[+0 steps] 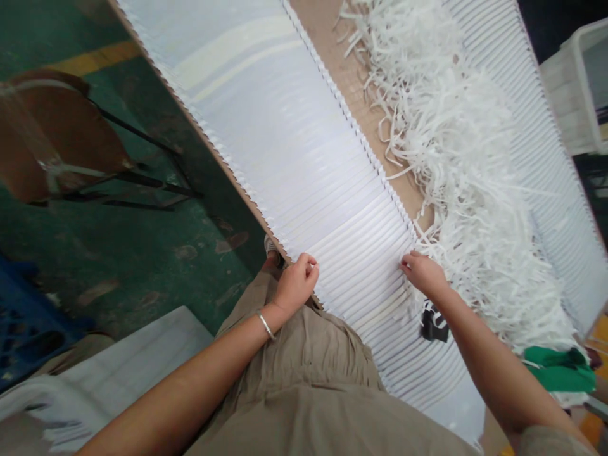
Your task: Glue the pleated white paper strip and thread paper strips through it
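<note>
A long row of overlapping white sheets [304, 158] lies fanned along a brown table [332, 57]. My left hand [297, 283] is closed in a pinch at the near edge of the row, fingers on a sheet's end. My right hand [422, 272] pinches the opposite end of the same part of the row, beside a heap of white paper strips [456, 164]. A silver bangle [266, 325] circles my left wrist. What exactly each pinch holds is too small to make out.
A second row of fanned white sheets [546, 139] runs along the far side of the table. Green cloth [560, 367] and a small black item [434, 323] lie near my right forearm. A brown chair [57, 139] stands on the green floor at left, and a white crate [574, 88] sits at right.
</note>
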A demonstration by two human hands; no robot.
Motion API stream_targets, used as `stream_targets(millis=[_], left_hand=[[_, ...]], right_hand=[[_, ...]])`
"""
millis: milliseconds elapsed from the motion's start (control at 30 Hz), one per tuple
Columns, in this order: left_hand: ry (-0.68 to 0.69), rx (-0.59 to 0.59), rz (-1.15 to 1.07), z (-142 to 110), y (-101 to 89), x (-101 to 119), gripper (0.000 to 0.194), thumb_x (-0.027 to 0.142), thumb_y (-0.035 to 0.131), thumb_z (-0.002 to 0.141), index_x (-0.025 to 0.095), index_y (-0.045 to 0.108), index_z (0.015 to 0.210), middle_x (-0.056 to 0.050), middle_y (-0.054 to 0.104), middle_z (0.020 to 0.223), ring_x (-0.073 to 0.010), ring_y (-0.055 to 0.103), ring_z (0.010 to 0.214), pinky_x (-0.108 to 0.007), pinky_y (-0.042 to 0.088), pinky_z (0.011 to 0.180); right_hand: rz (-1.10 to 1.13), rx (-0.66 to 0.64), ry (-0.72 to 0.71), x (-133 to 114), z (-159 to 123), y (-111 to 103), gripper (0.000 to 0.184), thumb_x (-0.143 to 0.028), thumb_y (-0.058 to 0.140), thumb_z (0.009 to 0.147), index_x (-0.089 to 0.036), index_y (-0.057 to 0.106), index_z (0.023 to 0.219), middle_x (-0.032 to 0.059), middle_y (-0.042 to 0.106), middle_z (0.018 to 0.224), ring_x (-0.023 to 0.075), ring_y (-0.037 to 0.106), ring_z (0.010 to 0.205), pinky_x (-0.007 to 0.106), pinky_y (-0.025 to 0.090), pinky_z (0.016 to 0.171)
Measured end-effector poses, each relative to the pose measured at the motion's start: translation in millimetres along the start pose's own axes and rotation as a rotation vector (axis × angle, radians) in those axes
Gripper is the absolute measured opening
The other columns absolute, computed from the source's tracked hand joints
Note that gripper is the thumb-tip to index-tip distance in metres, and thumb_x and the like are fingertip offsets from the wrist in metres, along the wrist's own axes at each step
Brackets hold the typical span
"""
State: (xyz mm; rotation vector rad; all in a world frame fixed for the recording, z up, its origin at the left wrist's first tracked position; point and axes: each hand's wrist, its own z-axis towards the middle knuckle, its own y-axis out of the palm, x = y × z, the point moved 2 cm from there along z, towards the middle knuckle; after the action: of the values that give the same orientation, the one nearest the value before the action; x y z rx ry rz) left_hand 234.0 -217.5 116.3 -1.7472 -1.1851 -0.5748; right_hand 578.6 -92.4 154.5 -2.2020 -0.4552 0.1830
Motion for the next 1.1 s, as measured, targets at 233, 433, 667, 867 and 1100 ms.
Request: stream_targets(millis=[233,433,667,867,1100], left_hand=[[0.457,-0.283,-0.223,-18,30.1,81,0.033,0.018,0.051,0.093,0.022,0.070,0.119,-0.011,0.070,0.127,-0.0249,0.065,0.122,-0.037,0.052,0.104],[0.158,-0.407,-0.339,-16,25.5,57,0.024,0.031,0.055,0.093,0.019,0.070,0.080,-0.002,0.063,0.062,-0.0171,0.060,0.057,-0.028,0.049,0.058],[-0.110,-0.303,-0.473,-20,-3.9,-6,0.022,0.038,0.064,0.089,0.016,0.070,0.090,-0.001,0.062,0.061,-0.0126,0.053,0.048,-0.023,0.042,0.050],[0.123,-0.159,-0.422,-19,1.4,29,0.029,0.033,0.063,0.091,0.022,0.073,0.115,-0.010,0.072,0.113,-0.0156,0.066,0.073,-0.027,0.053,0.065],[-0.058,-0.322,-0.451,-13,-5.1,17,0.025,0.039,0.064,0.088,0.017,0.069,0.079,0.002,0.056,0.056,-0.0129,0.050,0.051,-0.023,0.039,0.050]], right_hand=[[0.383,-0.152,-0.382,-86,-38,-34,0.019,-0.026,0.049,0.100,-0.019,0.065,0.092,0.0088,0.071,0.088,0.0210,0.066,0.081,0.031,0.045,0.077],[0.591,-0.302,-0.381,-107,-36,-52,0.015,-0.030,0.052,0.098,-0.022,0.061,0.089,0.0014,0.067,0.073,0.0159,0.058,0.066,0.026,0.041,0.064],[0.597,-0.271,-0.389,-89,-2,-55,0.017,-0.032,0.053,0.091,-0.021,0.063,0.084,-0.0004,0.061,0.068,0.0141,0.050,0.062,0.026,0.039,0.060],[0.616,-0.346,-0.505,-129,8,-64,0.019,-0.034,0.053,0.093,-0.020,0.063,0.085,-0.0010,0.060,0.069,0.0126,0.048,0.063,0.026,0.037,0.061],[0.687,-0.383,-0.471,-124,25,-61,0.025,-0.042,0.057,0.092,-0.020,0.067,0.087,-0.0017,0.059,0.066,0.0127,0.046,0.061,0.025,0.036,0.058]])
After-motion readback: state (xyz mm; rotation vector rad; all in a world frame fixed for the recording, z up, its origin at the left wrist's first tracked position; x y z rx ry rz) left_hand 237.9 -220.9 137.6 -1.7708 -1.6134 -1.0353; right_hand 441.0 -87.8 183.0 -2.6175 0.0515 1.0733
